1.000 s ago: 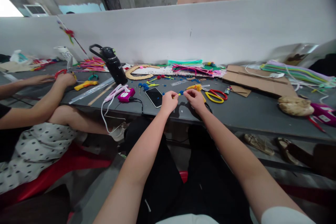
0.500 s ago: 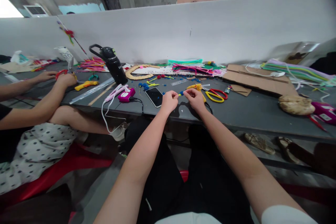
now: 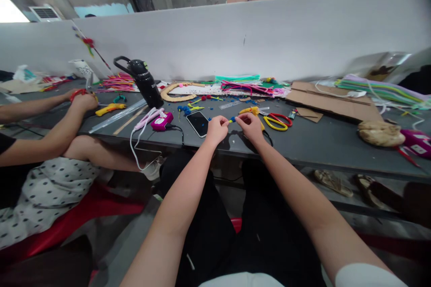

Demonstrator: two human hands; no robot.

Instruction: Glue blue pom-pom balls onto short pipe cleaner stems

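The left hand (image 3: 218,130) pinched the yellow end of a small, slender blue-and-yellow piece (image 3: 232,119) between thumb and fingers; the right hand (image 3: 251,126) pinched its blue end, so that the piece bridged the narrow gap between them (its finer shape was too small to make out), over the dark grey tabletop (image 3: 319,145); a yellow plastic glue gun (image 3: 247,110) lay just beyond the right hand, which partly hid it; to its right lay scissors with looped red and yellow handles (image 3: 278,122); a flat, black-screened phone (image 3: 198,124) lay just left of the left hand, with deep-blue fluffy tufts (image 3: 184,110) near its far end; a black bottle with a loop handle (image 3: 146,85) stood farther left; beyond that, a co-worker's hand (image 3: 86,102) held red-handled scissors (image 3: 77,94).
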